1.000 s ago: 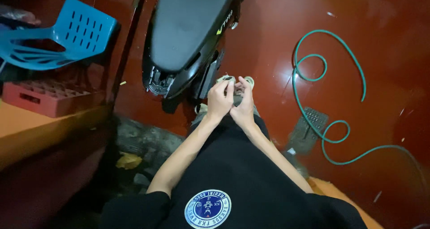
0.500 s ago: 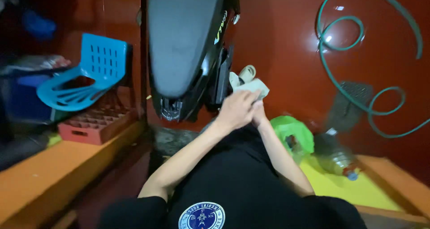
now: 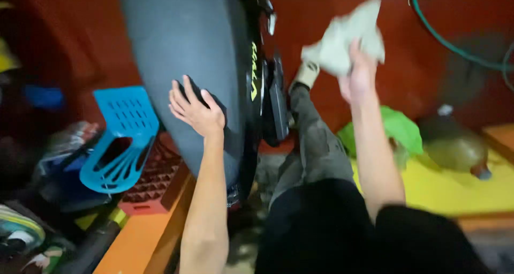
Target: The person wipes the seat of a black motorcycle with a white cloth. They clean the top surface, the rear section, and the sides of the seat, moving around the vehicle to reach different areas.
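Note:
A dark grey scooter (image 3: 182,43) fills the middle of the head view, its seat running up and down the picture. My left hand (image 3: 194,107) lies flat on the seat with the fingers spread. My right hand (image 3: 357,73) is raised to the right of the scooter and grips a crumpled pale grey-green cloth (image 3: 342,35). My leg in grey trousers (image 3: 313,140) stretches toward the scooter's side, the foot close to its black side panel (image 3: 276,100).
A blue plastic chair (image 3: 120,140) lies tipped on a red crate (image 3: 152,185) at the left. A green hose (image 3: 444,38) curls on the red floor at the upper right. A green plastic object (image 3: 404,129) and a yellow mat (image 3: 460,191) lie to the right.
My hands were together at the scooter's side. They have now parted: the left went onto the seat, the right lifted the cloth up and to the right. The view shifted closer.

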